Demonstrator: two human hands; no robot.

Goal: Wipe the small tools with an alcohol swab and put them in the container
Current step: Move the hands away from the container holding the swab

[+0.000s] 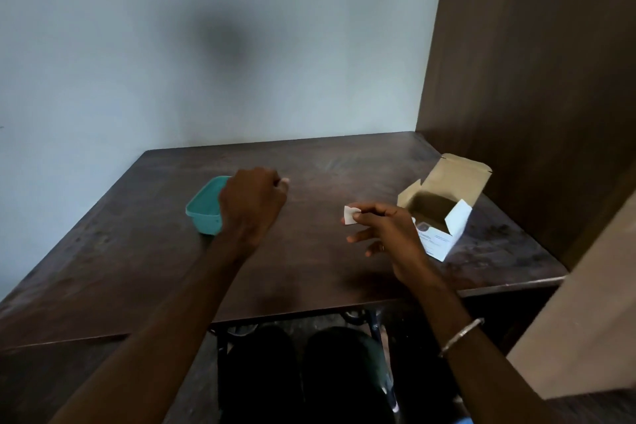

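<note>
Right hand (389, 234) pinching white swab (350, 215) in thumb and forefinger, ready for wiping; left hand (253, 203) curled beside teal container (203, 210) on tabletop (309, 268), something pale, unclear, at fingers (280, 184); swab box (444, 206) open nearby.

I sit in a plain domestic room, not a lab or workshop. Evidence: a worn dark wooden table (309, 251) on a black cast-iron treadle frame (241, 327), its far edge against a bare painted wall (172, 45), with a brown wooden cupboard (533, 62) at its right edge.
</note>
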